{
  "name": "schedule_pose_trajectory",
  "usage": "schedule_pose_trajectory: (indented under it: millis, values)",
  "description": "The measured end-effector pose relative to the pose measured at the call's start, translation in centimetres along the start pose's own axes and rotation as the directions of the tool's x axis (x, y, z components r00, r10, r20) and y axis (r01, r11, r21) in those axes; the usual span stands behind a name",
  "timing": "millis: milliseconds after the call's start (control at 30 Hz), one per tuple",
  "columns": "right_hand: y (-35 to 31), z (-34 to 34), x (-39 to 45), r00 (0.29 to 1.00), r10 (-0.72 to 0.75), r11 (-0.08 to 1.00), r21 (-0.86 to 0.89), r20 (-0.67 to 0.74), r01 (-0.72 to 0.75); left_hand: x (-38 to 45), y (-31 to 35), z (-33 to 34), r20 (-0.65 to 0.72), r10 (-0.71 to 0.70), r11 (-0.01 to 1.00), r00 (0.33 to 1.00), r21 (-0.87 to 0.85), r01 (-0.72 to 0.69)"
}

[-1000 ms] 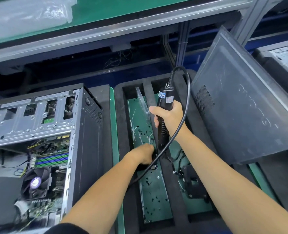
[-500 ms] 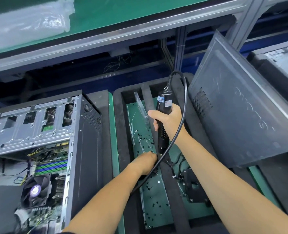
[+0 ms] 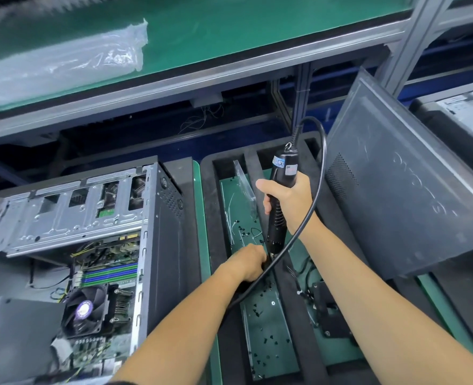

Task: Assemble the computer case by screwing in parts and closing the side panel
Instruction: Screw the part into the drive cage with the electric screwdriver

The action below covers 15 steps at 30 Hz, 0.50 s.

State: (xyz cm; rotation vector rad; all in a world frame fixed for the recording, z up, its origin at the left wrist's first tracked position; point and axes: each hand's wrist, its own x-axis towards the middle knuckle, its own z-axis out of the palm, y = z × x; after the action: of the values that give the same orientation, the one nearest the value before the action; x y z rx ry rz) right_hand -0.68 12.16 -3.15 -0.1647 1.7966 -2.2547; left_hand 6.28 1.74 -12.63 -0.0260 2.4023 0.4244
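An open computer case (image 3: 157, 245) lies at the left, its motherboard and fan exposed. My right hand (image 3: 288, 201) grips a black electric screwdriver (image 3: 278, 195) held upright, tip down over a black foam tray (image 3: 224, 273). My left hand (image 3: 250, 263) sits at the screwdriver's tip with fingers curled; what they hold is hidden. Small black screws (image 3: 268, 340) lie scattered on the tray's green floor. The dark side panel (image 3: 402, 190) leans tilted at the right.
The screwdriver's black cable (image 3: 320, 168) loops up and back down past my left wrist. A clear plastic divider (image 3: 243, 179) stands in the tray. A small black part (image 3: 329, 312) with wires lies in the right compartment. A shelf with a plastic bag (image 3: 63, 59) runs overhead.
The view has tilted so the scene sits lower in frame. Both hands keep the same hold at the screwdriver, and its tip stays by my left fingers.
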Motion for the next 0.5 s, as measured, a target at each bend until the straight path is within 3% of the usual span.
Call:
schedule_pose_trajectory:
  millis: [300,433,500]
  values:
    - [-3.4,2.9,-1.6,0.993,-0.114,0.993,0.039,-0.042,0.116,-3.4,0.0,-6.3,-0.05,0.137,0.985,0.989,-0.096,-0.142]
    - [-6.7,5.4,-2.3,0.979,-0.194,0.977,0.077,-0.065,0.199,-7.2,-0.9,-10.7,-0.237,0.231,0.923,0.944,-0.253,-0.29]
    - [-8.7,7.3,-2.4,0.969,-0.244,0.961,0.12,-0.051,0.248,-9.5,-2.4,-12.7,-0.381,0.225,0.824,0.897,-0.417,-0.384]
